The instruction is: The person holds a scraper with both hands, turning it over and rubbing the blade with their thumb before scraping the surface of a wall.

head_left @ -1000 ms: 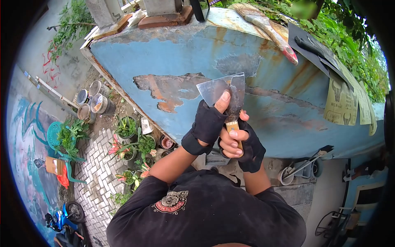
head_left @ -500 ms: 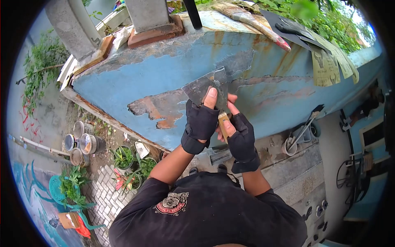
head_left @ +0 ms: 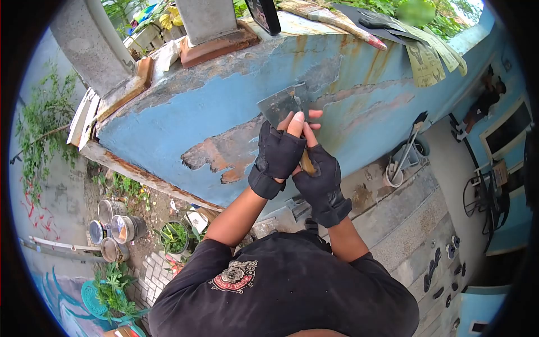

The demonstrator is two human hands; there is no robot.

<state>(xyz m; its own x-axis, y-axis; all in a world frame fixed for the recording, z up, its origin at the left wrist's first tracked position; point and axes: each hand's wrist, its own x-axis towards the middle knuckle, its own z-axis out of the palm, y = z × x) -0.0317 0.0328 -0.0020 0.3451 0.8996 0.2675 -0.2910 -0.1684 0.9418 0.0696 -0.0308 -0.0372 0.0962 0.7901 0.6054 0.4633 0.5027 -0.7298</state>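
Note:
A wide scraper with a flat, stained metal blade (head_left: 279, 104) and a wooden handle (head_left: 307, 163) is held up in front of the blue wall. My left hand (head_left: 279, 147), in a black fingerless glove, is closed on the lower part of the blade, its thumb pointing up. My right hand (head_left: 318, 178), gloved the same way, wraps the handle, and its fingertips rest beside the left thumb at the blade. Most of the handle is hidden by the gloves. Behind the blade, the wall (head_left: 151, 135) has a bare patch (head_left: 216, 153) with flaking paint edges.
On the wall's top lie a paintbrush (head_left: 331, 21), sandpaper sheets (head_left: 425, 63) and a dark-handled tool (head_left: 376, 23). Paint buckets (head_left: 122, 228) and a potted plant (head_left: 175, 236) stand at lower left. A white bucket (head_left: 392, 176) holding long-handled tools is at right. Another person (head_left: 487, 101) is farther off.
My right hand has slid up the scraper, covering more of the handle, and its fingers have come against my left thumb. The view has shifted slightly.

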